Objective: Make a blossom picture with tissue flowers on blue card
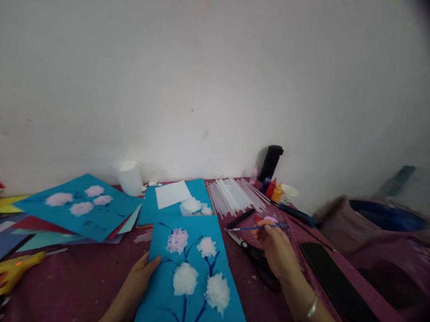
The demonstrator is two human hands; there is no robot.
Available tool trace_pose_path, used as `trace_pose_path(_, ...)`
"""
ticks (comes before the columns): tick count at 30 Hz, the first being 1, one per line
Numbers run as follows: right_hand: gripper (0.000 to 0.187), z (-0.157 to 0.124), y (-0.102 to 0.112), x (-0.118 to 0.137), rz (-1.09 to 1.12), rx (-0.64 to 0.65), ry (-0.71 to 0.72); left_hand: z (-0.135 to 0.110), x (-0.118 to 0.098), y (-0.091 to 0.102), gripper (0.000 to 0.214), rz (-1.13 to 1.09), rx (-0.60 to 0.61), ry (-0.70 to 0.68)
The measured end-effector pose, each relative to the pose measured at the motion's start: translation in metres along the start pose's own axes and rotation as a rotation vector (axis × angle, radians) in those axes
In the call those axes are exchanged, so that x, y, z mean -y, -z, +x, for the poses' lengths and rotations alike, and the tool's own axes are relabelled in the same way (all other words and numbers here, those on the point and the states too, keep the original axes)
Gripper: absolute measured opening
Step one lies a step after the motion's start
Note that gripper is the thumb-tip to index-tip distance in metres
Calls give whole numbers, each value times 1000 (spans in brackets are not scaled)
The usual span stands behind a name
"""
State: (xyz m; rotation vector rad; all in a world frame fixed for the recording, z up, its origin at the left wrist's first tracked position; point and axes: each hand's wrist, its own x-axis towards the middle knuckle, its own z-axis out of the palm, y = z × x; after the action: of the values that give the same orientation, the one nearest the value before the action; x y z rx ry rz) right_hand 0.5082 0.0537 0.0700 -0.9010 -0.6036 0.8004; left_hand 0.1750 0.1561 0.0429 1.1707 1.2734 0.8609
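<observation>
A blue sheet point(196, 230) lies before me, bearing several fluffy white flowers and dark blue painted stems; the upper left flower has a purple tint. At its left edge, my left hand point(140, 275) grips the sheet, thumb on top and fingers partly hidden beneath. My right hand point(273, 242) pinches a thin paintbrush point(245, 228), its tip pointing left past the sheet's upper right corner. Under and beside that hand lie black-handled scissors point(255, 253) and a black marker-like stick point(241, 218).
Behind stand white glue sticks point(234, 196), small paint bottles point(271, 189) and a white cup point(289, 192). To the left are a second flower picture point(113, 218) on coloured papers, a yellow glue gun point(13, 270) and a white roll point(130, 177). A dark phone-like slab point(342, 285) lies right.
</observation>
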Motion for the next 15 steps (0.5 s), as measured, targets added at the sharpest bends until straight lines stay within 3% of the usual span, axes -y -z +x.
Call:
trace_pose_path(6, 24, 12, 9, -1, 140, -46, -82, -20, -3, 41, 81, 307, -189, -348)
trace_pose_path(8, 25, 12, 9, -2, 159, -52, -89, -29, -5, 53, 65, 436, -181, -449)
trace_pose_path(11, 26, 12, 9, -3, 170, -39, -87, -41, -4, 64, 33, 591, -77, -507)
trace_pose_path(15, 29, 10, 5, -6, 159, -12, -122, -34, -13, 72, 37, 751, -47, -519)
